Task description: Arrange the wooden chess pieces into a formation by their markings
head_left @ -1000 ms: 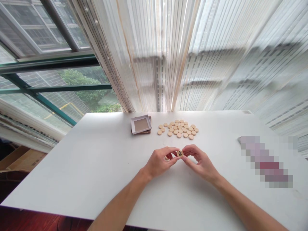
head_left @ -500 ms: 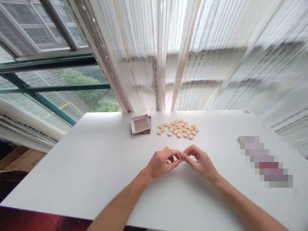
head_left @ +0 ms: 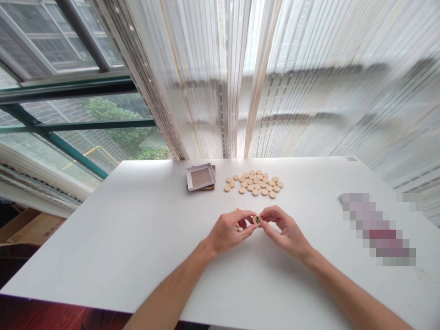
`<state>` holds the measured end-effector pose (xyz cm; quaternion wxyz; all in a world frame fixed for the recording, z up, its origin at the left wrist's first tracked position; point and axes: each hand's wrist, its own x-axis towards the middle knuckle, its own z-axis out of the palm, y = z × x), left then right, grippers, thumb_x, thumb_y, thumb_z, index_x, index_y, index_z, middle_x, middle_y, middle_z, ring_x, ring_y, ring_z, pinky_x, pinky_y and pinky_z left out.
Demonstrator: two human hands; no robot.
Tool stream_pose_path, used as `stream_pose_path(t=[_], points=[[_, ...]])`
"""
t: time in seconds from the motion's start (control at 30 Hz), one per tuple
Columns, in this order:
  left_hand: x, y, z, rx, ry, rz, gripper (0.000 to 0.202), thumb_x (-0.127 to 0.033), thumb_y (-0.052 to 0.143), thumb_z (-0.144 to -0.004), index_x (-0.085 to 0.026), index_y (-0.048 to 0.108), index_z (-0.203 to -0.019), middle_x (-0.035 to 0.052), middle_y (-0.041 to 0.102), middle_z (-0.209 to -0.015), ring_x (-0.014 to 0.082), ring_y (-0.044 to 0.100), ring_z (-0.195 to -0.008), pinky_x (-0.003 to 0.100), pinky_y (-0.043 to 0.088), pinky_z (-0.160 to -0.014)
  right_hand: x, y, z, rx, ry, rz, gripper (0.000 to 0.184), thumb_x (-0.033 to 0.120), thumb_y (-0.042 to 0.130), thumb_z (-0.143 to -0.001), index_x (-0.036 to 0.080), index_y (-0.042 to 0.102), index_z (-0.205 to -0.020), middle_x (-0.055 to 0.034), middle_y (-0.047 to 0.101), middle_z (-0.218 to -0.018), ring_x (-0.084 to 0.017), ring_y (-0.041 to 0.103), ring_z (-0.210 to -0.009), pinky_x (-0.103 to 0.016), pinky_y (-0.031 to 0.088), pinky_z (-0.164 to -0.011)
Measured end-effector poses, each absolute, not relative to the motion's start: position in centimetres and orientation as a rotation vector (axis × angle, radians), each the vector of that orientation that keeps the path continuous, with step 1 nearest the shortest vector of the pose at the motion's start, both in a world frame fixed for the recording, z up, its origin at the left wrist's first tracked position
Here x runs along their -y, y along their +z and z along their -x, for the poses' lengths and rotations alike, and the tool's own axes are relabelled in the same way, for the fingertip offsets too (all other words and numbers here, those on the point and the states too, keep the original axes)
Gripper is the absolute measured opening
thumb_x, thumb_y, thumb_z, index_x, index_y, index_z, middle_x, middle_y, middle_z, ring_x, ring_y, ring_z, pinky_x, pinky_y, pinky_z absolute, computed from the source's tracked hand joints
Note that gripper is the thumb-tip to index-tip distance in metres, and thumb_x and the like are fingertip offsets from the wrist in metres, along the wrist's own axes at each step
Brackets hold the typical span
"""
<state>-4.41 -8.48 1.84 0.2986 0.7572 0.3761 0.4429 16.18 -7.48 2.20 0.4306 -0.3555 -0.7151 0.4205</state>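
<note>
Between my two hands is a round wooden Chinese chess piece, its face with a black character turned toward me. My left hand pinches its left side between thumb and fingers. The fingertips of my right hand grip the piece's right edge. Behind my left fingers, other chess pieces are partly hidden, one showing a red mark. Farther back, several plain-faced pieces lie spread in a loose cluster.
Left of the cluster, an open shallow box rests on a darker box part. A pixelated item lies on the right side of the white table. Curtains and a window are behind the table.
The chess piece between my hands has turned so its black character now faces me fully. My fingers have shifted slightly around its edge.
</note>
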Motion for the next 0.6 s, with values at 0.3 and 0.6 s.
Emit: stream_pose_path(t=[0.3,0.6], points=[[8.51,1.93,4.49,-1.007,1.135,-1.914,0.031,-0.026,0.068,-0.088,-0.018,0.067,-0.118,0.0062,0.075,-0.096,0.0129,0.067,-0.074,0.024,0.057,-0.067,7.47,2.35,-16.14,1.805,1.052,0.841,0.017,0.025,0.062,-0.094,0.024,0.059,-0.110,-0.0052,0.067,-0.099,-0.019,0.068,-0.087,-0.035,0.059,-0.082],[8.63,2.41,4.38,-1.064,1.134,-1.816,0.027,-0.030,0.066,-0.089,-0.018,0.068,-0.113,0.0049,0.075,-0.091,0.0134,0.069,-0.077,0.022,0.056,-0.067,7.54,2.34,-15.84,1.797,1.037,0.832,0.015,0.023,0.063,-0.093,0.024,0.060,-0.108,-0.0048,0.067,-0.099,-0.019,0.068,-0.088,-0.035,0.059,-0.081]])
